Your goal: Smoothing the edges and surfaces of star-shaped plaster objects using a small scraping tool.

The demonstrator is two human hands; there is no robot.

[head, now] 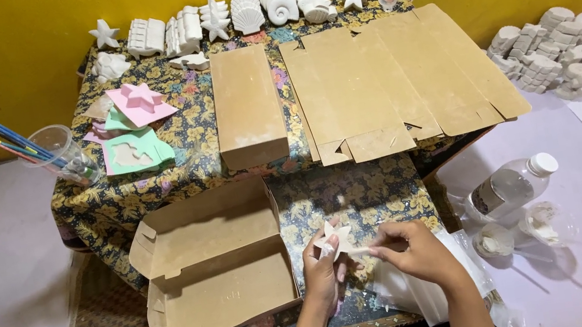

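Two of my hands are working together at the near edge of the low table covered in a dark floral cloth (359,191): my left hand (322,270) is pinching a small white plaster star figure (336,235) between thumb and fingertips, while my right hand (417,251) is closing its fingers on the edge of a thin clear plastic bag (414,289), so both sets of fingers are clamped, none spread. The star is sitting just above the cloth, in front of me, beside the open brown cardboard box with its lid flap folded back (212,267). I am judging the star to be light, rigid and brittle, its points likely to chip, so I am gripping it across the thicker centre, not by a tip; the bag looks limp and slippery, best held at its mouth. Farther off are lying a closed brown cardboard box (247,106), a flattened sheet of unfolded brown cardboard (391,80), a row of white plaster shells and stars (246,12), and a clear cup holding paintbrushes (61,153).
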